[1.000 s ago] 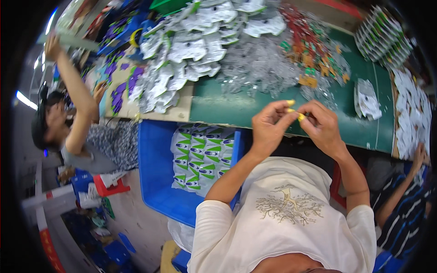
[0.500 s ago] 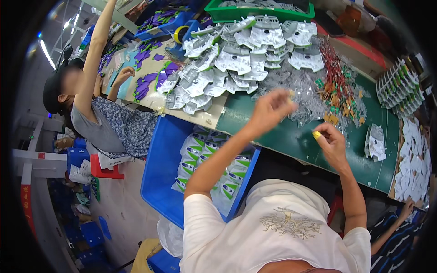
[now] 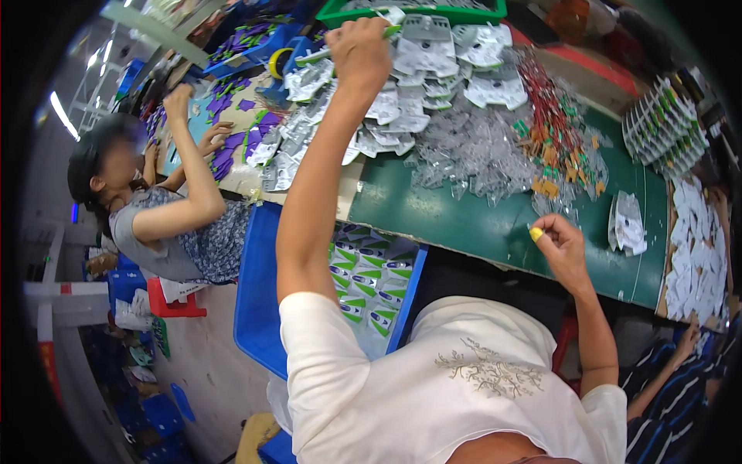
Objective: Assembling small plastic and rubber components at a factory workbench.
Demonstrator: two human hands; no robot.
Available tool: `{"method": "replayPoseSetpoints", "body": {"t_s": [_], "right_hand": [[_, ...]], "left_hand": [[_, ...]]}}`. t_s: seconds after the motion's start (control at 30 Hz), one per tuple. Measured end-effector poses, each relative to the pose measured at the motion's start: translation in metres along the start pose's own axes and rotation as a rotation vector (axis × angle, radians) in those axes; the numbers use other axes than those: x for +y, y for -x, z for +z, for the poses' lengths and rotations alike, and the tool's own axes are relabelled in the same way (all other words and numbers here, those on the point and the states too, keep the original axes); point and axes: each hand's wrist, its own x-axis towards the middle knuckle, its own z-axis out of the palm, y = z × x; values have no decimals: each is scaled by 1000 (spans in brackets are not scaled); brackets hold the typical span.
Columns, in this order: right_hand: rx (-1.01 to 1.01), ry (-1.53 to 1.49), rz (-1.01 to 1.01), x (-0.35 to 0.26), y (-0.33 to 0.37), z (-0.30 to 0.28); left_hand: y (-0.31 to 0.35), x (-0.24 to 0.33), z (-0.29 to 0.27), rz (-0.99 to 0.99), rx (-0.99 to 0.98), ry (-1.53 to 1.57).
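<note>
At the far side of the bench (image 3: 479, 220), the left hand (image 3: 362, 56) is right up on the pile of white shells (image 3: 423, 58), fingers curled down at a green-edged shell (image 3: 394, 32); pinching it or just touching, I cannot tell! Nearer the front edge, here's the right hand (image 3: 563, 249), a yellow cap (image 3: 536, 233) at its fingertips, fingers bent, thumb close to forefinger; whether they pinch anything, I can't tell. Clear parts (image 3: 471, 147) lie beside the shells, red wires (image 3: 541, 100) just to their right.
</note>
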Motion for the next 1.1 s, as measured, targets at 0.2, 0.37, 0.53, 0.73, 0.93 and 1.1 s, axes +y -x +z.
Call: {"method": "replayPoseSetpoints", "body": {"t_s": [0.2, 0.37, 0.53, 0.73, 0.93, 1.1], "right_hand": [[56, 36, -32, 4, -3, -21], [-101, 271, -236, -20, -1, -5], [-125, 481, -648, -10, -20, 35], [-235, 887, -815, 3, -39, 56], [-318, 853, -739, -3, -36, 50], [-342, 854, -675, -5, -31, 48]], "left_hand": [[112, 110, -94, 175, -55, 411], [215, 170, -137, 231, -376, 737], [232, 176, -128, 153, -442, 761], [223, 173, -130, 4, -449, 933], [199, 127, -87, -299, -257, 697], [187, 116, -61, -295, -319, 513]]}}
